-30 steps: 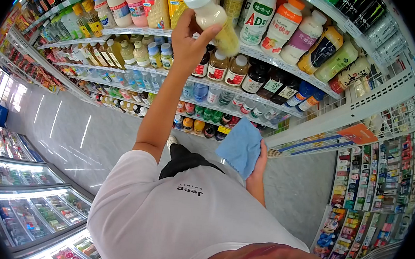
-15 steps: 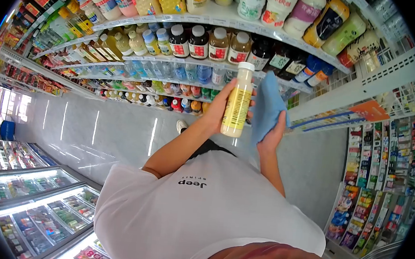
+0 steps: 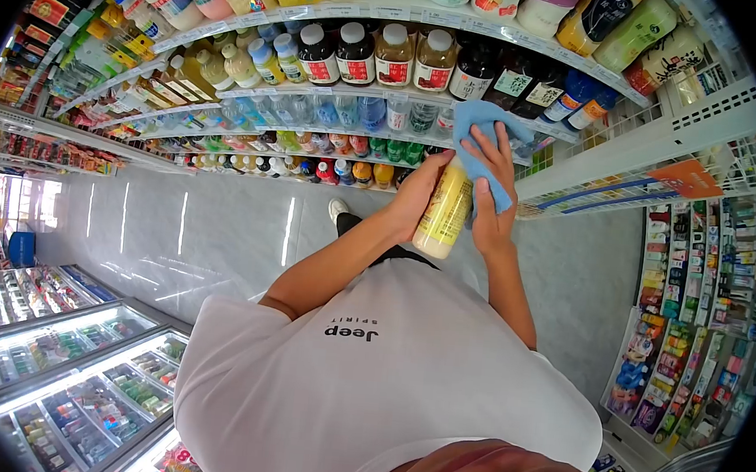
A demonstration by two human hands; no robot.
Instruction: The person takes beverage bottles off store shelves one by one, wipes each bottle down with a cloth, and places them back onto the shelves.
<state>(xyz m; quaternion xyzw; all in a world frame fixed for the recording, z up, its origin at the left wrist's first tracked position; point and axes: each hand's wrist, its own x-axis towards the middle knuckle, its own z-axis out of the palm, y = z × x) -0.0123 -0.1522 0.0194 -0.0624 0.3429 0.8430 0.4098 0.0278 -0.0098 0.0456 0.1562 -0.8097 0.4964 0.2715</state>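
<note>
My left hand (image 3: 417, 196) is wrapped round a plastic bottle (image 3: 444, 216) with a yellow label and pale cream contents. The bottle leans, its base towards me. A light blue cloth (image 3: 483, 120) lies over the bottle's top and hides the cap. My right hand (image 3: 492, 211) holds this cloth against the upper bottle, with its fingers spread over the fabric and its thumb near the bottle's shoulder. Both hands are in front of the drink shelves, above the floor.
Shelves ahead carry rows of bottles, among them dark ones with white caps (image 3: 356, 54). A white perforated shelf side (image 3: 716, 116) stands to the right. Packaged goods fill racks (image 3: 665, 365) on the far right. Lit display freezers (image 3: 87, 382) stand at lower left, beyond grey floor (image 3: 237, 225).
My right hand has brought the blue cloth from beside the bottle onto its top, covering the white cap. The bottle has tilted and shifted slightly right.
</note>
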